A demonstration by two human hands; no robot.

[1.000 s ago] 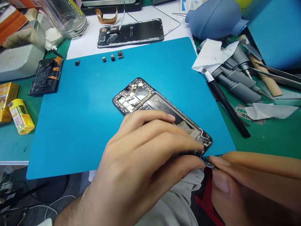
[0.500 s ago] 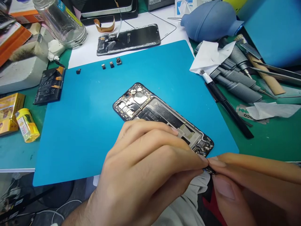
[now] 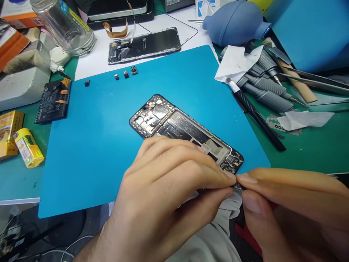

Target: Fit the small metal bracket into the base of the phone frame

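My left hand (image 3: 166, 196) reaches across the lower part of an opened phone (image 3: 188, 122), hiding its near side. Its thumb and index finger pinch a small dark part (image 3: 239, 187). From the right, my right hand (image 3: 283, 207) grips the same part between thumb and fingers, its fingertips against those of the left. Most of the part is covered, so its kind cannot be made out. The phone lies at a slant on a blue mat (image 3: 92, 156), its circuit boards and battery bay exposed.
Small camera modules (image 3: 133, 70) line the mat's far edge. A removed battery (image 3: 51, 100) lies left, near a yellow lighter (image 3: 28, 148). Behind are a phone screen (image 3: 145, 45) and a glass jar (image 3: 65, 29). A craft knife (image 3: 257, 116), screwdrivers (image 3: 268, 94) and an air blower (image 3: 234, 23) are right.
The view has shifted slightly, moving the scene a little left. Both hands keep their pinch on the small dark part, with the fingertips slightly higher and the left thumb a bit lower away from its index finger.
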